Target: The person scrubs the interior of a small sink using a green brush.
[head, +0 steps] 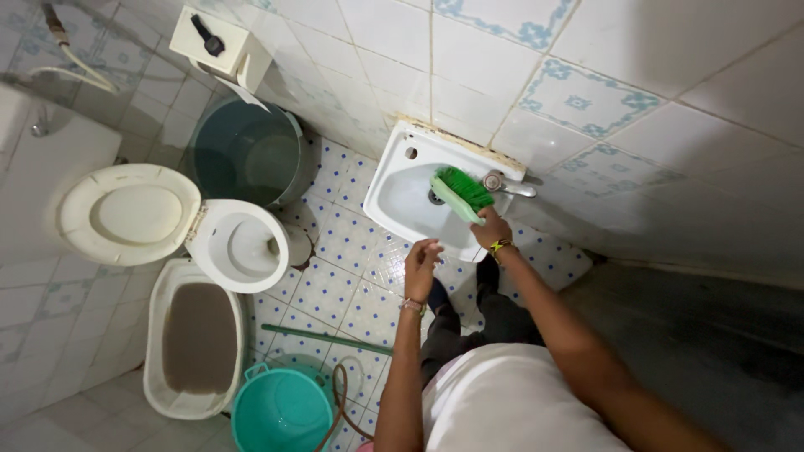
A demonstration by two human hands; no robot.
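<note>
From the head camera I look straight down into a small tiled bathroom. Just right of centre, my right hand (491, 228) is closed around the pale handle of a green plastic scrubbing brush with bright green bristles (460, 192). The brush sits inside the white ceramic wall-mounted washbasin (394, 197), just beside the metal tap (506, 184) and over the drain, probably so the bristles can bear on the bowl. Its long axis runs diagonally, handle toward lower right and head toward upper left, bristles angled toward the tap side. My left hand (420, 258) hovers below the basin's front rim, fingers loosely curled and holding nothing, apparently kept out of the way. At left are a white toilet with its lid raised (159, 222), a dark grey bucket (247, 155) above it, and a teal bucket (280, 410) at the bottom edge.
</note>
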